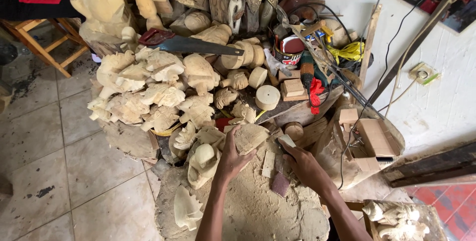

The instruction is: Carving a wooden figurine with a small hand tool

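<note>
Two bare forearms rise from the bottom edge of the frame toward the centre, over a sawdust-caked work block. At centre frame, the left hand is clasped around a rough, flattish wood carving blank, thumb and fingers wrapped on its lower left edge. The blank's long axis runs roughly left to right, tilting up slightly toward the right, and it sits just above and to the right of that hand. The right hand, right of centre, is closed on a small tool. It is probably a chisel or knife, though only a pale stub shows past the fingers. That stub points up and left toward the blank, just beside its right end and not clearly touching. So the left hand is on the piece and the right hand is near it, a little to the right and lower.

Across the upper left and middle lies a heap of pale unfinished carvings. A handsaw with a red handle rests on top of it. Round wooden discs lie above the hands. Small cardboard boxes sit at the right.
</note>
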